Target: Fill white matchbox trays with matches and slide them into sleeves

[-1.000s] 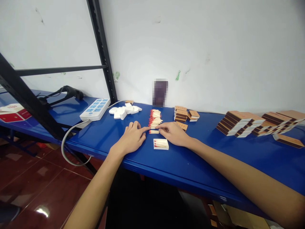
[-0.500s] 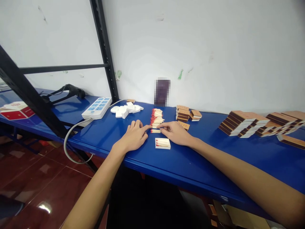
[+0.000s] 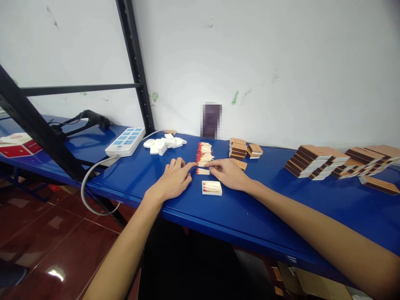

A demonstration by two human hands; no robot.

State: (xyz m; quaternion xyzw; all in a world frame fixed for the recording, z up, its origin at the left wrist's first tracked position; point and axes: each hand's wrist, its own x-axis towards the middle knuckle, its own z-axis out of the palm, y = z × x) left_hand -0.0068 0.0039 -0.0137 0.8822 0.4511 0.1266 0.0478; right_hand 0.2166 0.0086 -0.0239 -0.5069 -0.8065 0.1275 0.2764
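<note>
A heap of red-tipped matches [image 3: 204, 155] lies on the blue table between my hands. My left hand [image 3: 175, 178] rests at its left, index finger stretched out to the red heads, the other fingers loosely bent. From the right, my right hand [image 3: 229, 174] reaches to the matches' plain ends with its index finger, the thumb just below. A small row of matches [image 3: 203, 171] sits apart from the heap, close to the right thumb. Nearer to me is a white matchbox tray [image 3: 212, 192] with a few matches inside, heads to the left.
White empty trays [image 3: 163, 144] are piled behind my left hand. Matchboxes [image 3: 238, 148] stand stacked behind my right hand, and more stacked matchboxes [image 3: 309, 160] are farther right. A power strip [image 3: 125, 142] with its cable lies by the black shelf post [image 3: 137, 66].
A few matches at the near end of the heap are slightly more spread out beneath my fingertips. Both hands stay nearly in place; the view shifts slightly.
</note>
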